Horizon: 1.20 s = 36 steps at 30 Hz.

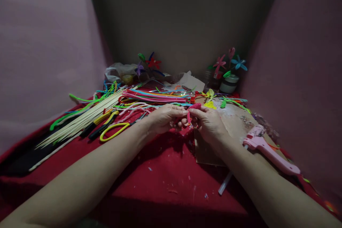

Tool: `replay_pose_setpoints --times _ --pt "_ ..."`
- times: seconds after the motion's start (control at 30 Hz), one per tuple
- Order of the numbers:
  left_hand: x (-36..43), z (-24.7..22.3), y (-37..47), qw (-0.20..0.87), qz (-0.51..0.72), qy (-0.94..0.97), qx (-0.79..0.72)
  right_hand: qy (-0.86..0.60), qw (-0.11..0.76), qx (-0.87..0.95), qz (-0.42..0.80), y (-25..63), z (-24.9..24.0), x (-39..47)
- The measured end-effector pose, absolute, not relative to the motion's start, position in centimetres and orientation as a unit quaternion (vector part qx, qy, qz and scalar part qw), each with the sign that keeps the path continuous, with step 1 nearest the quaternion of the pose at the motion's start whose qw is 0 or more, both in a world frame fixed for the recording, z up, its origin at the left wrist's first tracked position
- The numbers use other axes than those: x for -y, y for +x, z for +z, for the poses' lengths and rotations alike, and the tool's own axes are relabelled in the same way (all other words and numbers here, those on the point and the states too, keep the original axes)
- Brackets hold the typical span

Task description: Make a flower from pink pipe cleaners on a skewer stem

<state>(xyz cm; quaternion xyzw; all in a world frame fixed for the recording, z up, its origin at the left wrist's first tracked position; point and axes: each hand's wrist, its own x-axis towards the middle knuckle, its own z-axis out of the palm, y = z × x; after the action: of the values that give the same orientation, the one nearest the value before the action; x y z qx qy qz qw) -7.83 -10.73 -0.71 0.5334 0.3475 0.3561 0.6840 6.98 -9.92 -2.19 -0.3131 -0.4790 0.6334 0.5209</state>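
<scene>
Both hands meet over the red cloth, near the middle of the view. Between their fingertips is a bent pink pipe cleaner, with one part curving up to the right and another hanging down. My left hand pinches it from the left, thumb and forefinger together. From the right, my right hand grips it between thumb and fingers. Just behind the hands lies a bundle of pink and blue pipe cleaners. Part of the pink piece is hidden by the fingers.
Thin wooden sticks, black-and-yellow pliers and yellow-handled scissors lie on the left. On the right, a pink glue gun rests on cardboard, near a glue stick. Pipe-cleaner flowers stand in a jar at the back.
</scene>
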Motion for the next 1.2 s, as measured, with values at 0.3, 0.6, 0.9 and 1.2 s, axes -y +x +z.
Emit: replay_pose_setpoints --times 0.3,0.6,0.9,1.2 --pt "11.2 -0.5 -7.2 0.44 0.387 0.685 -0.433 -0.347 0.544 0.503 0.575 6.8 -1.2 11.0" --pt "12.6 -1.0 -6.7 -0.292 0.206 0.848 -0.393 -0.338 0.575 0.37 0.648 6.1 -3.0 9.9" --pt "11.6 -0.7 -6.5 0.397 0.332 0.715 -0.47 -0.355 0.552 0.452 0.604 6.7 -1.6 10.7" --pt "11.7 -0.1 -6.9 0.493 0.333 0.672 -0.441 -0.351 0.542 0.482 0.592 6.8 -1.3 10.8"
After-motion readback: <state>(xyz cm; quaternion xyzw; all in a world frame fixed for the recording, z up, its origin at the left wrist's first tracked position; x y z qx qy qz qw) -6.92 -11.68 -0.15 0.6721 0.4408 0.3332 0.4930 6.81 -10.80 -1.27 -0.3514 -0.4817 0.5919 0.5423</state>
